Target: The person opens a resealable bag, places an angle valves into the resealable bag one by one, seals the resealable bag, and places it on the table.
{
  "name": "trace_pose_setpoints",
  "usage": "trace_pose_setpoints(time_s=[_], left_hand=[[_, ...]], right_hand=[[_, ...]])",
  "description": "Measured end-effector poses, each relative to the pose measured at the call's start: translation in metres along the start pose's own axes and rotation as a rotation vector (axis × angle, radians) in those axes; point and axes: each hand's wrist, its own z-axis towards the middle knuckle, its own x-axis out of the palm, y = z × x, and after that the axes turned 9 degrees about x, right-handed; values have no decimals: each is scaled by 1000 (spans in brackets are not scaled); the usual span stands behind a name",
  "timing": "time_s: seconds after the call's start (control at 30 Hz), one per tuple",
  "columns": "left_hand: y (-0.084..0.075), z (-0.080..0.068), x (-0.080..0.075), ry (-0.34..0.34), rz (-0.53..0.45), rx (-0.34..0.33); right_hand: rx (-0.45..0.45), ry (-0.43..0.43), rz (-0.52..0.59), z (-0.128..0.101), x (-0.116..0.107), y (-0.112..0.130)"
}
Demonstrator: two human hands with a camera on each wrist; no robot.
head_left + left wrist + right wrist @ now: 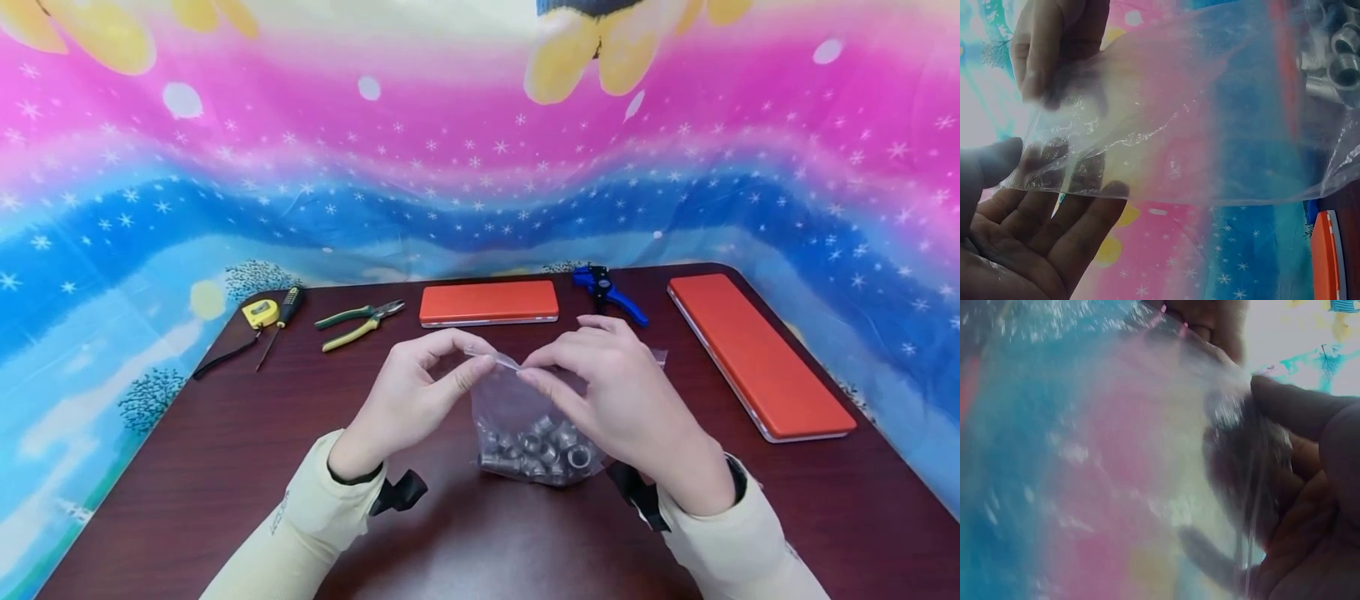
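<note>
Both hands hold up a clear plastic zip bag [498,404] by its top edge, over the middle of the table. Several threaded metal pipe fittings [551,446] lie heaped in its bottom. My left hand [420,387] pinches the upper left part of the edge between thumb and fingers. Close beside it, my right hand [611,387] pinches the edge farther right. In the left wrist view the bag's film [1166,119] is stretched flat, with left fingers behind it. Right fingers show through the film [1135,450] in the right wrist view.
At the back left lie a yellow tape measure [259,312], a screwdriver [283,317] and green-and-yellow pliers [362,323]. An orange case [489,302] and a blue wire stripper [611,296] lie behind the bag. A longer orange case [757,354] sits on the table's [225,500] right side.
</note>
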Motion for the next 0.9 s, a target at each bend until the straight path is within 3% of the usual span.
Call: trace_pose_setpoints(time_s=[0.2,0.33,0.73,0.9], left_hand=[[-2,-1,3,5,29,-50],[-5,-1,5,27,47,-40],[-12,-2,6,37,75,-16],[-11,-2,4,57,62,1]], right_hand=[[90,6,28,1,7,0],[114,33,40,2,10,2],[90,44,62,4,11,4],[41,26,48,3,14,3]])
